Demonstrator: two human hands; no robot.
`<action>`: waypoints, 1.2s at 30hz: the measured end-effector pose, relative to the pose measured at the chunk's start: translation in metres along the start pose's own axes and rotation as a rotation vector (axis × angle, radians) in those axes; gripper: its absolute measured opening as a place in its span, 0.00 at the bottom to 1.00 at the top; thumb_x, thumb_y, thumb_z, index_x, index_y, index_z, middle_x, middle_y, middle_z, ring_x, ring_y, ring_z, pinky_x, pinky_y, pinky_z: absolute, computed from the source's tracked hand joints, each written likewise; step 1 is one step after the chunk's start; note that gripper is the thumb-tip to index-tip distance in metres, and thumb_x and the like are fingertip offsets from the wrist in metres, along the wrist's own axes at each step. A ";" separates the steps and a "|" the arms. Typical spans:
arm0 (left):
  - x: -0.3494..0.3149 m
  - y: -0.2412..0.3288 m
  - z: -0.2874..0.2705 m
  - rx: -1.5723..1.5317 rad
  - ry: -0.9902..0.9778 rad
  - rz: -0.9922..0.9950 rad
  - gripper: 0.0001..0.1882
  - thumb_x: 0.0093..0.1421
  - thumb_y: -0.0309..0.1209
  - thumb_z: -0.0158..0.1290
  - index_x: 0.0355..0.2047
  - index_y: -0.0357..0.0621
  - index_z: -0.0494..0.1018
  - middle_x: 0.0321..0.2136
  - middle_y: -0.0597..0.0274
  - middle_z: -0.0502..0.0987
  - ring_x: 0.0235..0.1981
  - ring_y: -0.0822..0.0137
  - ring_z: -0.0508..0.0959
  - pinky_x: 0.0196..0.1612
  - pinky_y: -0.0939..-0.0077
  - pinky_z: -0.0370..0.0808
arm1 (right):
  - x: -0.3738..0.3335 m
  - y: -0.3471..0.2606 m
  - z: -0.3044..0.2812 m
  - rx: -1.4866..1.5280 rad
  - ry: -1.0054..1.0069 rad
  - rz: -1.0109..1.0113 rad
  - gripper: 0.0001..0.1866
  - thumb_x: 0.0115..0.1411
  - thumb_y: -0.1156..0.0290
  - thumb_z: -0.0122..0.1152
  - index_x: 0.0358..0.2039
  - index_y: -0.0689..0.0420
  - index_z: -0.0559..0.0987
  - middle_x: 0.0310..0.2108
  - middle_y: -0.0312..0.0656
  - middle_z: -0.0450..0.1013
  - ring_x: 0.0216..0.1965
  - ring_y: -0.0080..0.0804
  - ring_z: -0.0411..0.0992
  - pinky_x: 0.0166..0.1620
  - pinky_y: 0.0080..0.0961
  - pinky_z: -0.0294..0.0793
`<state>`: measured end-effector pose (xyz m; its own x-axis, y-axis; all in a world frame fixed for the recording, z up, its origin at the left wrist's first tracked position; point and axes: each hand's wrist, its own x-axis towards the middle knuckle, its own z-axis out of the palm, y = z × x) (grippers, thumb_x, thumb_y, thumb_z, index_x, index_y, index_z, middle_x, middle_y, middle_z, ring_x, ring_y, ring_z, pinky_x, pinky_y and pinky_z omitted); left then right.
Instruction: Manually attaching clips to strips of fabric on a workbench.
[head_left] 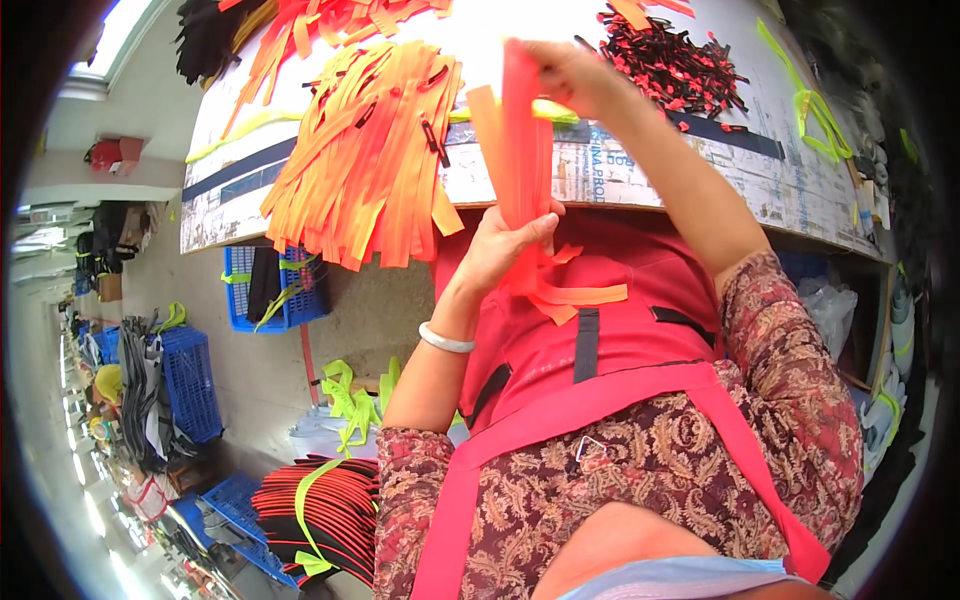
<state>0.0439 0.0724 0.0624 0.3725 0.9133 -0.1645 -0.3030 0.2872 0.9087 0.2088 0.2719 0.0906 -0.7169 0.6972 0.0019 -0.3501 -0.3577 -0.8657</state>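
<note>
In front of my apron, a bundle of bright red-orange zipper strips [523, 150] stretches upright between my hands. Its lower part is gripped by my left hand [510, 240], fingers closed round it, and loose ends hang below. My right hand [575, 75], slightly blurred, pinches the bundle's top end over the table. To the left, a thick pile of orange zipper strips [370, 160] with black pulls drapes over the table's front edge. A heap of small black pulls with red ends [680, 70] lies right of my right hand.
The white board-topped table [640, 180] has dark tape along its front. Yellow-green straps [820, 125] lie at its right. Blue crates [190, 385] and a tied stack of black-and-red pieces [315, 515] stand on the floor at left. A red apron [600, 335] covers my lap.
</note>
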 end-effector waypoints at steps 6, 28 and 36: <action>0.000 -0.018 -0.032 -0.060 0.031 0.019 0.14 0.64 0.35 0.50 0.40 0.33 0.70 0.23 0.67 0.68 0.24 0.74 0.70 0.31 0.79 0.68 | -0.078 -0.118 0.040 0.352 -0.047 -0.429 0.12 0.67 0.65 0.44 0.30 0.60 0.68 0.20 0.32 0.59 0.11 0.17 0.53 0.16 0.14 0.56; 0.020 -0.030 -0.036 -0.397 0.178 0.043 0.19 0.67 0.43 0.44 0.46 0.38 0.67 0.28 0.59 0.75 0.31 0.64 0.77 0.39 0.69 0.76 | -0.089 -0.011 0.104 -0.362 0.204 0.114 0.19 0.58 0.63 0.60 0.43 0.65 0.77 0.33 0.37 0.76 0.33 0.18 0.73 0.39 0.15 0.73; 0.012 0.000 0.001 -0.358 0.231 0.120 0.36 0.64 0.59 0.35 0.50 0.33 0.66 0.37 0.53 0.77 0.38 0.69 0.76 0.43 0.75 0.73 | -0.101 -0.031 0.141 -0.441 0.177 0.113 0.18 0.57 0.61 0.62 0.41 0.63 0.78 0.22 0.27 0.68 0.21 0.10 0.62 0.24 0.11 0.60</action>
<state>0.0495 0.0827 0.0608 0.1231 0.9751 -0.1842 -0.6319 0.2202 0.7431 0.2070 0.1245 0.1875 -0.6085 0.7781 -0.1561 0.0404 -0.1661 -0.9853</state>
